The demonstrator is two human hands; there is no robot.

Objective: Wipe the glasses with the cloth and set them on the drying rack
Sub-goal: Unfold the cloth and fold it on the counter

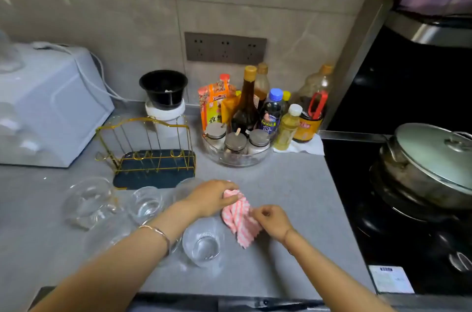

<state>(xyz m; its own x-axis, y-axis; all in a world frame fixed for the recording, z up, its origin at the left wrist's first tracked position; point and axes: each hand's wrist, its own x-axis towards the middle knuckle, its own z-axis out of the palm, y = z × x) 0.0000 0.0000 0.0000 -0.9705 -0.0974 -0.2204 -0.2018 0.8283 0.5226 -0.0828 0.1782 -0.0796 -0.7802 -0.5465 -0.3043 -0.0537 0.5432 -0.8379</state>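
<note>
Both hands hold the cloth (240, 219) at the counter (293, 184), midway along its front edge. The left hand (214, 196) grips its bunched top; the right hand (272, 221) pinches its right side. A glass (203, 244) stands upright just left of the cloth. Other glasses (146, 203) stand further left, in front of the rack (150, 151).

Min 4 glasses (203, 242), 1 cloth (238, 222), 1 rack (153, 179), 2 hands (212, 196) (272, 221), 3 jars (236, 144), 1 lidded pot (413, 184).
</note>
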